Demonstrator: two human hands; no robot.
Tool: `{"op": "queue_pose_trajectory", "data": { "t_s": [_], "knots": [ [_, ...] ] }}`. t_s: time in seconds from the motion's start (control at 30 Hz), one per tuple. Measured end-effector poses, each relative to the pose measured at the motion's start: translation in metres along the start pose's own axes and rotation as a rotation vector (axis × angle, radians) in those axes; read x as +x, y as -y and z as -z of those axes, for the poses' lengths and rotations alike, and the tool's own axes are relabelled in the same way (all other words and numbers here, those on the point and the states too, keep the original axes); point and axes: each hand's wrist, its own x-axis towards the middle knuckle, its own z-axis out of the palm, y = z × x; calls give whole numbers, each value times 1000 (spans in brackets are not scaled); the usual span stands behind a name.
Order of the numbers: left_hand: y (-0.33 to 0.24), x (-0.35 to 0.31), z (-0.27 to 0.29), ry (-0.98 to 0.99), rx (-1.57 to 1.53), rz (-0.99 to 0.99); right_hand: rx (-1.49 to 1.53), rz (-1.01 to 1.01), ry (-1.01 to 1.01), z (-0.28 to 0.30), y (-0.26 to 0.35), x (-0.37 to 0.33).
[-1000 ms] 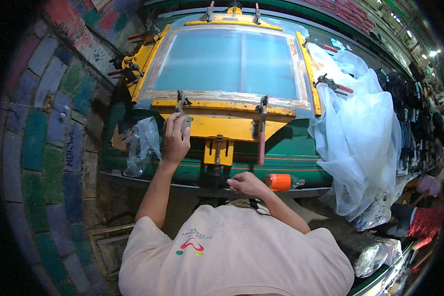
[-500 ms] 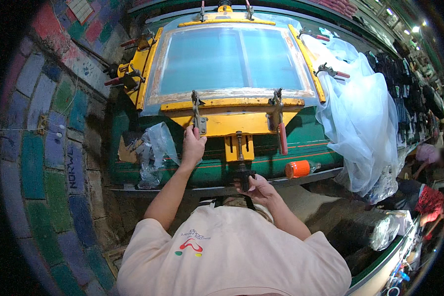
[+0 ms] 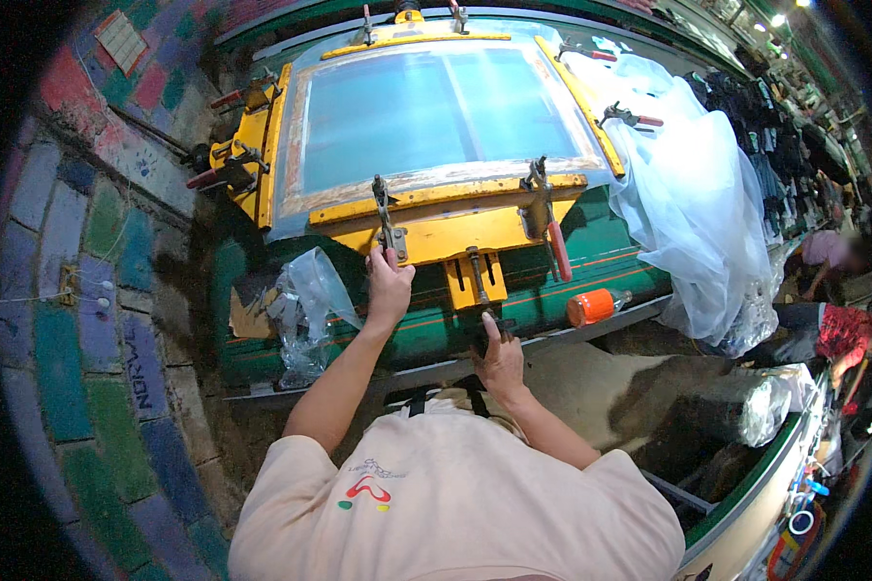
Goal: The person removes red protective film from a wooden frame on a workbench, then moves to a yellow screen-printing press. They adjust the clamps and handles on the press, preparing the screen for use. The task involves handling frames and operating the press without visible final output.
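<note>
A mesh screen with a wooden frame (image 3: 591,136) lies flat on the green table, held by yellow metal bars. On the near bar (image 3: 446,198) stand two toggle clamps. My left hand (image 3: 388,293) is closed round the red handle of the left toggle clamp (image 3: 385,208). The right toggle clamp (image 3: 538,184) has its red handle hanging toward me, with no hand on it. Below the slotted yellow bracket (image 3: 463,284), my right hand (image 3: 501,366) grips the black knob (image 3: 504,324) of a threaded rod, thumb pointing up; its other fingers are mostly hidden.
To the right, translucent plastic sheeting (image 3: 688,203) drapes over the table edge. An orange-filled bottle (image 3: 591,307) lies on its side near it. Crumpled clear plastic (image 3: 305,315) sits beside cardboard (image 3: 249,315) at the left. A painted brick wall (image 3: 63,349) is farther left. Another person (image 3: 843,334) bends at the far right.
My right hand has turned on the black knob, its thumb now pointing up and its wrist lower. My left hand remains at the left clamp handle. The whole view has tilted slightly.
</note>
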Motion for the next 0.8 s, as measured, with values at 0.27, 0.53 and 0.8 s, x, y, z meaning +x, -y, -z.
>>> {"op": "queue_pose_trajectory", "data": {
  "t_s": [0.27,0.53,0.8],
  "knots": [
    [-1,2,3,32,180,-43,-10,163,-112,-2,-42,-24],
    [13,8,0,-15,211,-55,284,403,-136,15,-3,-15],
    [7,6,0,-4,114,-27,223,-359,-239,32,0,16]
  ]
}}
